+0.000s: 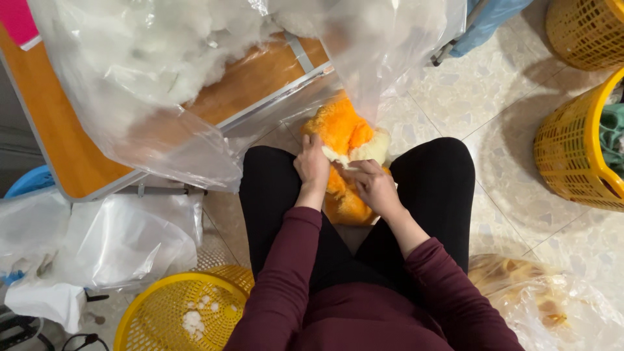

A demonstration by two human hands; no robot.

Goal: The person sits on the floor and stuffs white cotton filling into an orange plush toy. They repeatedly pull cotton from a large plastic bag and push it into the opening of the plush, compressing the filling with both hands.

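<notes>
An orange and cream plush toy [344,133] sits between my knees, over the tiled floor. My left hand [312,166] grips the toy's fabric at its left side. My right hand [372,184] pinches the fabric on the other side of an opening where white stuffing shows. The toy's lower part is hidden behind both hands. A big clear plastic bag of white fibre stuffing [149,58] hangs over a wooden table [71,156] just above the toy.
A yellow plastic basket [162,305] with a few stuffing tufts stands at my left thigh. Two more yellow baskets [572,149] stand at the right. Crumpled clear plastic bags [110,240] lie on the left, another bag [552,305] at bottom right.
</notes>
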